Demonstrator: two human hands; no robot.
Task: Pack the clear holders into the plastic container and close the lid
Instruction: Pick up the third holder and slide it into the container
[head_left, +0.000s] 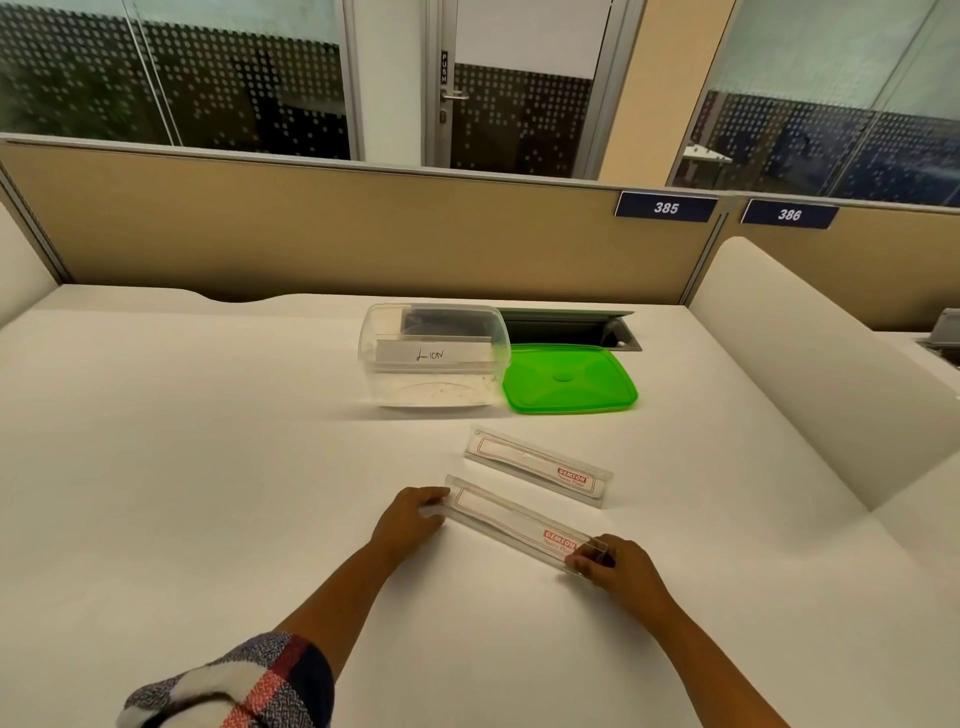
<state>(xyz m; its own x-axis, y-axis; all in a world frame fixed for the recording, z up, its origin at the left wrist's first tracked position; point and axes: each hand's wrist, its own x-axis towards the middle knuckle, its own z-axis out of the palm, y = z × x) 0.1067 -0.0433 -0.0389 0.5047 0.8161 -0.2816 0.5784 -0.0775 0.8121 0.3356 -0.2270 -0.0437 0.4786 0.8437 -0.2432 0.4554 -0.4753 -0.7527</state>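
A long clear holder (519, 519) with a red-bordered paper insert lies slantwise on the white desk, gripped at both ends. My left hand (408, 519) pinches its far-left end and my right hand (615, 569) pinches its near-right end. A second clear holder (537, 464) of the same kind lies just beyond it, untouched. Further back stands the open clear plastic container (434, 384), with a holder bearing a handwritten label (434, 355) inside it. The green lid (569, 378) lies flat on the desk, right beside the container.
A grey cable hatch (571, 327) stands open in the desk behind the lid. A tan partition (363, 234) closes off the back edge. A white padded divider (810, 353) rises along the right side. White desk surface (182, 441) stretches to the left.
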